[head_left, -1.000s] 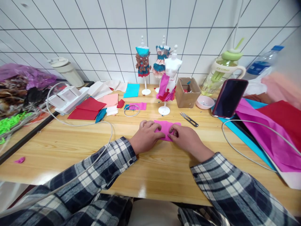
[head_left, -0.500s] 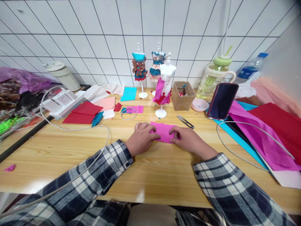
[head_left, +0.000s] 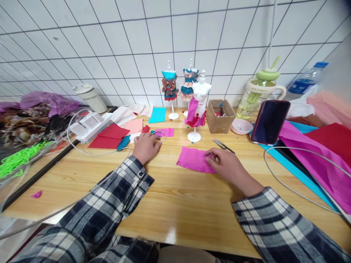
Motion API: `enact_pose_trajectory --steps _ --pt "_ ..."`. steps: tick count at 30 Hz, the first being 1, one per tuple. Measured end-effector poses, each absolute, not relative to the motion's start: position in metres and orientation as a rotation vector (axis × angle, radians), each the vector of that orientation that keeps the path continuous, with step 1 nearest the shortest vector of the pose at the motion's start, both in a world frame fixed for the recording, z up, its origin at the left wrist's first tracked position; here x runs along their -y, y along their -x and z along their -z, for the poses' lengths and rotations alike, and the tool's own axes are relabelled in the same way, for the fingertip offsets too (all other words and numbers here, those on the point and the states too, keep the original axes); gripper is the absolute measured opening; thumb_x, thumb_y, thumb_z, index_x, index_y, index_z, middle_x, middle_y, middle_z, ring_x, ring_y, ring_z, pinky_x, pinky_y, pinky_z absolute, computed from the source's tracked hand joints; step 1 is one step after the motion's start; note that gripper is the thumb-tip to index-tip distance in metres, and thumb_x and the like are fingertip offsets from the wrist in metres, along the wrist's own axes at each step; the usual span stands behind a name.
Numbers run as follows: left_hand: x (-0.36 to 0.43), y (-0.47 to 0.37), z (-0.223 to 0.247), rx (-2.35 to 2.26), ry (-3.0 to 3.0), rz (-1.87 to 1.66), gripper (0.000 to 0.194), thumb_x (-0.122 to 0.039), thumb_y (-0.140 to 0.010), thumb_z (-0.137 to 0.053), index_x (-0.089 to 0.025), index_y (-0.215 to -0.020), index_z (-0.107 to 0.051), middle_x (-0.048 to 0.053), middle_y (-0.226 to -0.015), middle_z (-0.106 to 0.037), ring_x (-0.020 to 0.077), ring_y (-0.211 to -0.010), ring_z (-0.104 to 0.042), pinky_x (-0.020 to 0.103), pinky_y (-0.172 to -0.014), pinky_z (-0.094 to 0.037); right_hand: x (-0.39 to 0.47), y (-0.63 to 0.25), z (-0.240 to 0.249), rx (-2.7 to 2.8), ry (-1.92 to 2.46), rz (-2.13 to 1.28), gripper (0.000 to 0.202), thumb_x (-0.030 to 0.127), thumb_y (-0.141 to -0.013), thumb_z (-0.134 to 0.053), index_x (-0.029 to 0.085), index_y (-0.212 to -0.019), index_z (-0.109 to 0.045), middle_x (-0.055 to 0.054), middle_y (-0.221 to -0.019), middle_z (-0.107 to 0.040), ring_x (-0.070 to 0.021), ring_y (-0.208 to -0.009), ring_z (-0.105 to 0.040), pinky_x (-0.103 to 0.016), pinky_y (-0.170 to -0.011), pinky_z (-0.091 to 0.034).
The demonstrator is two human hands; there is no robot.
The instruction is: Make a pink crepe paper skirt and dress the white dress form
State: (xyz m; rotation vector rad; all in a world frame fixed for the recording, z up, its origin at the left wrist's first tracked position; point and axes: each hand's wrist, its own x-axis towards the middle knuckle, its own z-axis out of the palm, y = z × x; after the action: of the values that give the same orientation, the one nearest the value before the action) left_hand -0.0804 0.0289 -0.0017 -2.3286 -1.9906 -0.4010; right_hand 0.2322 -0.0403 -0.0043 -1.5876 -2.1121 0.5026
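Observation:
A magenta piece of cloth (head_left: 192,159) lies nearly flat on the wooden table in front of me. The curled fingers and thumb of my right hand (head_left: 226,164) grip its right end. My left hand (head_left: 146,147) is over the table to the left, open, with thumb and fingers apart. Just past its fingertips are a loop of white cable (head_left: 165,136) and a small magenta scrap (head_left: 168,132). Whether those fingertips touch anything cannot be made out. Behind the cloth stands a white mini dress form (head_left: 202,91) draped in magenta and red fabric.
Thread snips (head_left: 223,145) lie beyond my right hand, near a cardboard box (head_left: 221,122) and a pink bowl (head_left: 241,126). A phone (head_left: 271,122) stands upright at right beside layered fabrics (head_left: 307,157). At left are red cloth (head_left: 108,137) and a power strip (head_left: 91,128).
My left hand has let go of the magenta cloth and moved left and away from me, toward the small scraps. My right hand stays at the cloth's right end. The view has shifted a little.

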Motion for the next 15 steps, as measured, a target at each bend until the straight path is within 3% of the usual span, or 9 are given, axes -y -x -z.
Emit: enact_pose_trajectory --steps 5,9,12,15 --pt "-0.033 0.084 0.005 2.02 2.331 0.373 0.021 -0.039 -0.086 -0.053 -0.022 -0.088 -0.065 0.008 -0.099 -0.068 0.0316 -0.106 -0.055 0.049 -0.092 -0.033 0.04 -0.231 0.006 2.123 1.54 -0.482 0.014 0.024 -0.083 -0.057 0.022 -0.093 -0.067 0.0 -0.075 -0.065 -0.0161 -0.069 -0.057 -0.028 -0.063 -0.039" --pt "-0.028 0.071 0.001 2.067 2.413 0.757 0.017 -0.033 -0.092 -0.044 -0.021 -0.096 -0.055 0.006 -0.088 -0.071 0.0247 -0.092 -0.063 0.043 -0.09 -0.038 0.04 -0.229 0.007 2.125 1.517 -0.474 0.014 0.024 -0.084 -0.057 0.022 -0.093 -0.067 0.0 -0.077 -0.066 -0.017 -0.073 -0.058 -0.029 -0.066 -0.041" --pt "-0.011 0.054 -0.007 1.866 2.586 1.033 0.013 -0.029 -0.095 -0.039 -0.02 -0.097 -0.049 0.002 -0.077 -0.07 0.0195 -0.079 -0.064 0.039 -0.089 -0.04 0.044 -0.224 0.005 2.08 1.471 -0.459 0.022 0.024 -0.085 -0.056 0.021 -0.106 -0.062 -0.002 -0.088 -0.069 -0.0183 -0.078 -0.06 -0.031 -0.073 -0.044" --pt "0.016 0.034 -0.013 1.516 2.745 1.032 0.013 -0.028 -0.093 -0.041 -0.021 -0.089 -0.05 0.002 -0.075 -0.067 0.019 -0.079 -0.06 0.04 -0.093 -0.038 0.051 -0.217 0.002 2.053 1.339 -0.471 0.043 0.024 -0.086 -0.055 0.02 -0.128 -0.049 -0.006 -0.106 -0.069 -0.0199 -0.085 -0.061 -0.034 -0.079 -0.047"
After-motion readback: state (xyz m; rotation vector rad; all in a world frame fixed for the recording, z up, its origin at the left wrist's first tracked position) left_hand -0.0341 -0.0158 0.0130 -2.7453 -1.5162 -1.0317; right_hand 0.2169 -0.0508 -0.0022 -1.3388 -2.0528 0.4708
